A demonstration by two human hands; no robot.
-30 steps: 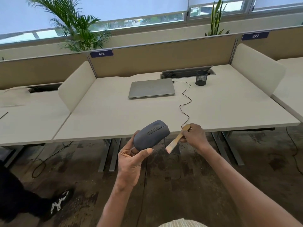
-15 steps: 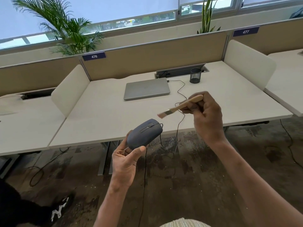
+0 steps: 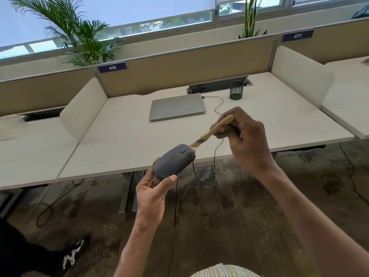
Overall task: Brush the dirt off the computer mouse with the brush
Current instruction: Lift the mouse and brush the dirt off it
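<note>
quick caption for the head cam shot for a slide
Left hand holds a grey mouse up while the right hand brings a small brush to its front edge.

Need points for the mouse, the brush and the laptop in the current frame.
mouse (image 3: pixel 174 163), head view, middle of its grey top shell.
brush (image 3: pixel 216 127), head view, bare wooden handle just ahead of the right hand's grip.
laptop (image 3: pixel 177 106), head view, centre of the closed lid.

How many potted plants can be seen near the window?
2. A palm plant stands behind the partition at the left, and a narrow-leaved plant stands behind it at the right. Their pots are hidden; others may be out of view.
</note>
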